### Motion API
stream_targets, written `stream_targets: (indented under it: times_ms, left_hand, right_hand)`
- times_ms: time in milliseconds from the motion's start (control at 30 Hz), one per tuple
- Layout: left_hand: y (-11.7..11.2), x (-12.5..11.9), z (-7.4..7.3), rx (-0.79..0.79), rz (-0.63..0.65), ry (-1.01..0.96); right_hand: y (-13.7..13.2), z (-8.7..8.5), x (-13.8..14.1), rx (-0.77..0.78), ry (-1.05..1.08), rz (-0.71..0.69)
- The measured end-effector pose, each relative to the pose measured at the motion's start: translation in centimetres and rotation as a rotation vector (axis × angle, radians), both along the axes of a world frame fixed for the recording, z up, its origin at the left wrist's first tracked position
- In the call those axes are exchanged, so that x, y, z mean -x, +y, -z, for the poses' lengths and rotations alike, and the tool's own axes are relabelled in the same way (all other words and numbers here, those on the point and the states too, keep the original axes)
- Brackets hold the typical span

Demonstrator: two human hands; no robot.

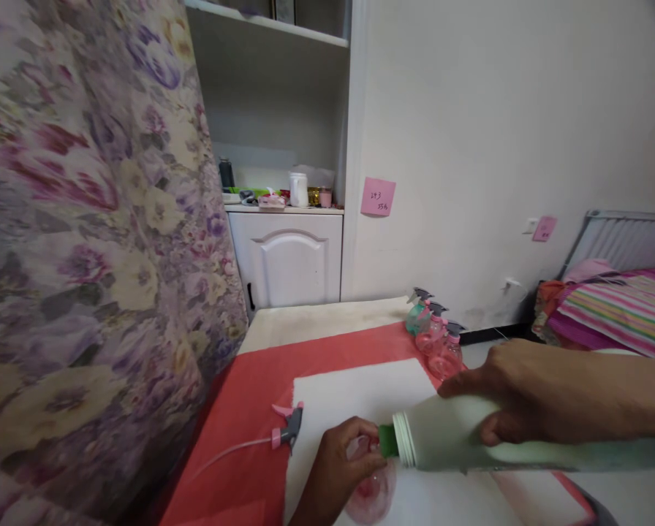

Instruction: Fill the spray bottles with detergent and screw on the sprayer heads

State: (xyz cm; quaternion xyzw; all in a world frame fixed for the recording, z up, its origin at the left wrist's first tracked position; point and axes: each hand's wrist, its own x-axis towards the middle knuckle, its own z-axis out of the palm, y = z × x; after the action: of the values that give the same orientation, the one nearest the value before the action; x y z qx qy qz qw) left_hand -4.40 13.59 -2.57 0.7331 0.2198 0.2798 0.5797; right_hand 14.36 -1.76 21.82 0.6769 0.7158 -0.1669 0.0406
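Observation:
My left hand point(343, 462) is wrapped round the neck of a clear pink bottle point(372, 498) with a rounded body, standing on white paper. My right hand point(517, 398) grips a large pale green bottle point(448, 432) from above, tipped almost level with its mouth to the left. A green spout point(387, 441) at that mouth meets the pink bottle's top by my left fingers; whether liquid flows I cannot tell. Left of the paper lies a grey and pink spray head point(288, 427) with a thin tube.
Three spray bottles, one green point(417, 319) and two pink point(446, 359), stand at the table's right back edge. White paper point(338, 398) lies on a red cloth point(240, 409). A floral curtain point(97, 256) hangs at left; a white cabinet point(289, 256) stands behind. A bed point(629, 307) is at right.

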Motion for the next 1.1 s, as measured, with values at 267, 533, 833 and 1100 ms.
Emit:
stream_targets:
  times_ms: [267, 533, 833, 1100]
  left_hand:
    - [0.16, -0.16, 0.19, 0.002, 0.001, 0.0]
    - [0.08, -0.21, -0.1, 0.017, 0.011, -0.017]
    - [0.36, -0.14, 0.45, -0.01, 0.022, -0.016]
    - [0.42, -0.17, 0.13, -0.013, 0.03, -0.008]
  right_hand:
    - [-0.07, 0.41, -0.59, -0.008, 0.014, -0.011]
    - [0.23, 0.66, -0.57, -0.012, -0.014, -0.019]
    - [0.07, 0.59, -0.7, -0.014, -0.022, -0.021]
    - [0.12, 0.56, -0.54, 0.007, -0.031, -0.01]
